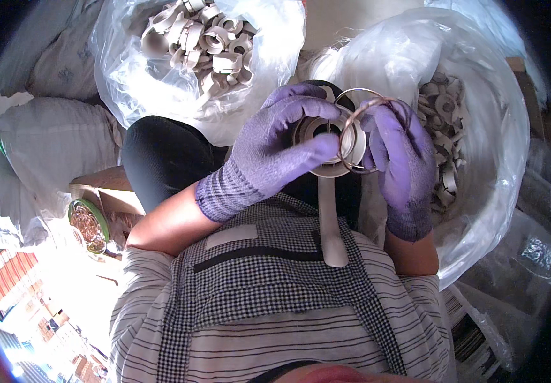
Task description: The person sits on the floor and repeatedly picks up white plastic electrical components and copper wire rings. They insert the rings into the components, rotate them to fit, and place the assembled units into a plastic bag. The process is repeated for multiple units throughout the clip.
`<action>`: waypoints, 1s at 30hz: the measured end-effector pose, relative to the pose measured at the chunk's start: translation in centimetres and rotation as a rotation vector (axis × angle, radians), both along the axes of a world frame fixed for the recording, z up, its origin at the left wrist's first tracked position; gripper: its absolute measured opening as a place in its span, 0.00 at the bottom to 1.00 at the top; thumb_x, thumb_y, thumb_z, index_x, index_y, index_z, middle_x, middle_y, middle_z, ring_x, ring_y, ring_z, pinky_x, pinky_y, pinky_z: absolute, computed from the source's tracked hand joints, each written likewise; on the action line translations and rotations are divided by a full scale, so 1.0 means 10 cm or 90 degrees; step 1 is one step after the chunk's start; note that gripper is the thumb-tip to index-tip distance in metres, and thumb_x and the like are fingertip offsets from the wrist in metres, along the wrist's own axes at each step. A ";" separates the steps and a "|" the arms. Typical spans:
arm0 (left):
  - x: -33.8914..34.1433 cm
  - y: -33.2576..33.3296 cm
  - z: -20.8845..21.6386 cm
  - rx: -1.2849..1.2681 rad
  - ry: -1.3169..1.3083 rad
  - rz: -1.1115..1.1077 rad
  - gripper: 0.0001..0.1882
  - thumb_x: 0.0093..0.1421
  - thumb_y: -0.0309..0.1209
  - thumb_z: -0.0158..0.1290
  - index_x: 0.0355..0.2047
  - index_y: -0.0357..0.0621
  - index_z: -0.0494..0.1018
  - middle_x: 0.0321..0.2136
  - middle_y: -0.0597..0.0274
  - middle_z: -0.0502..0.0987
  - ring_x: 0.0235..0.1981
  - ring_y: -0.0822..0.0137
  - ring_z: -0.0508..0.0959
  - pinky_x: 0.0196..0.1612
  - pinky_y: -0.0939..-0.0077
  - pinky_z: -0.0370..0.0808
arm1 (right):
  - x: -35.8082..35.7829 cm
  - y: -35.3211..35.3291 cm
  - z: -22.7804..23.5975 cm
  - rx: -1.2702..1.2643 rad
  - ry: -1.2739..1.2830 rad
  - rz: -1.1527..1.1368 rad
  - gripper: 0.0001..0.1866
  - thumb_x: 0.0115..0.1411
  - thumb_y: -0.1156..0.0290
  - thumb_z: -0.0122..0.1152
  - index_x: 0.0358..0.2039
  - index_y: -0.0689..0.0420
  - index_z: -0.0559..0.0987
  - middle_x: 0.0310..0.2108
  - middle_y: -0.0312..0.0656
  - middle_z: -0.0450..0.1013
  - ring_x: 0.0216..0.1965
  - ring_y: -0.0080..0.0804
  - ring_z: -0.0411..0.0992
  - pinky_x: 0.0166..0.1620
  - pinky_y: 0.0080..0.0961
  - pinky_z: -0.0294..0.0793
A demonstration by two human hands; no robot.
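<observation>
In front of my lap is a pale plastic part with a round, hollow head and a long handle [333,223] that points toward my apron. My left hand [266,143], in a purple knitted glove, curls around the left side of the head, its thumb across the opening. My right hand [403,150], gloved alike, pinches a thin copper-coloured ring [341,135] at the head's right side. The ring stands tilted over the opening. A second thin, paler ring [356,90] shows behind it. Whether the rings touch the head is hard to make out.
A clear plastic bag [119,64] at the far left holds several pale plastic parts [215,41]. Another large clear bag [496,172] on the right holds more [445,115]. By my left elbow, a green-rimmed dish [104,223] of copper-coloured rings leans near a cardboard box [106,182].
</observation>
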State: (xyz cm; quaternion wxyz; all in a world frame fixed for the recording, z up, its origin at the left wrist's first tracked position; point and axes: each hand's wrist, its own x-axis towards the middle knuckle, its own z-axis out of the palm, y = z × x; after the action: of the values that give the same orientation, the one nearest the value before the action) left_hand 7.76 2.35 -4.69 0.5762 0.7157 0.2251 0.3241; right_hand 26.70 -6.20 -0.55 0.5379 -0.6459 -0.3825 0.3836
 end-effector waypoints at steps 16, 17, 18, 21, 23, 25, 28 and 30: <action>0.02 0.01 -0.04 -0.141 -0.124 0.018 0.10 0.63 0.30 0.59 0.41 0.36 0.82 0.48 0.50 0.79 0.52 0.62 0.79 0.58 0.68 0.75 | 0.17 -0.05 -0.14 0.262 -0.107 0.023 0.19 0.73 0.62 0.48 0.54 0.62 0.76 0.37 0.43 0.71 0.26 0.22 0.67 0.31 0.26 0.70; 0.01 0.01 -0.05 -0.165 -0.140 0.026 0.08 0.63 0.28 0.59 0.40 0.38 0.83 0.47 0.51 0.79 0.50 0.63 0.80 0.56 0.71 0.77 | 0.23 -0.06 -0.13 0.302 -0.095 0.021 0.19 0.73 0.61 0.48 0.55 0.60 0.76 0.39 0.44 0.71 0.28 0.23 0.67 0.33 0.28 0.71; -0.01 -0.01 -0.06 -0.229 -0.178 0.015 0.08 0.63 0.27 0.59 0.41 0.38 0.83 0.47 0.53 0.79 0.49 0.64 0.80 0.55 0.72 0.77 | 0.50 -0.18 -0.09 0.316 0.111 0.050 0.19 0.73 0.60 0.48 0.55 0.57 0.77 0.40 0.44 0.71 0.29 0.24 0.67 0.35 0.30 0.71; -0.01 -0.03 0.01 -0.280 -0.140 0.027 0.09 0.64 0.28 0.59 0.41 0.37 0.83 0.47 0.54 0.79 0.48 0.65 0.81 0.55 0.72 0.77 | 0.45 -0.29 -0.04 0.431 0.446 0.079 0.16 0.69 0.59 0.53 0.49 0.56 0.76 0.36 0.45 0.71 0.27 0.26 0.68 0.32 0.25 0.72; -0.03 -0.02 0.00 -0.243 -0.123 0.009 0.12 0.66 0.30 0.55 0.43 0.33 0.80 0.50 0.48 0.79 0.50 0.60 0.81 0.59 0.65 0.75 | 0.44 -0.31 -0.07 0.416 0.488 0.101 0.14 0.67 0.60 0.55 0.45 0.56 0.74 0.34 0.43 0.70 0.26 0.26 0.68 0.28 0.22 0.72; -0.02 -0.03 0.00 -0.243 -0.138 0.008 0.12 0.66 0.30 0.55 0.43 0.33 0.80 0.49 0.48 0.79 0.50 0.61 0.81 0.58 0.65 0.75 | 0.58 -0.40 -0.19 0.304 0.329 0.096 0.10 0.67 0.63 0.56 0.43 0.55 0.72 0.34 0.38 0.70 0.25 0.24 0.65 0.24 0.21 0.67; -0.01 -0.06 -0.01 -0.281 -0.162 0.027 0.09 0.64 0.29 0.58 0.41 0.37 0.83 0.44 0.56 0.81 0.46 0.66 0.82 0.54 0.72 0.78 | 0.57 -0.50 -0.33 0.181 0.005 0.037 0.05 0.68 0.70 0.56 0.41 0.54 0.70 0.31 0.32 0.69 0.22 0.22 0.62 0.20 0.18 0.60; -0.01 -0.05 -0.02 -0.284 -0.154 0.023 0.09 0.65 0.29 0.57 0.41 0.37 0.83 0.43 0.56 0.81 0.46 0.67 0.82 0.54 0.72 0.78 | 0.48 -0.46 -0.41 0.192 0.111 0.029 0.05 0.66 0.75 0.54 0.41 0.57 0.70 0.28 0.33 0.67 0.20 0.21 0.61 0.19 0.18 0.59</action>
State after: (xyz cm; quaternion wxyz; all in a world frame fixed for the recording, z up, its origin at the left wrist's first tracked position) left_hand 7.65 1.86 -4.86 0.7365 0.5228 0.2333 0.3603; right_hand 31.52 -10.77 -4.69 0.6509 -0.5133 -0.4025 0.3884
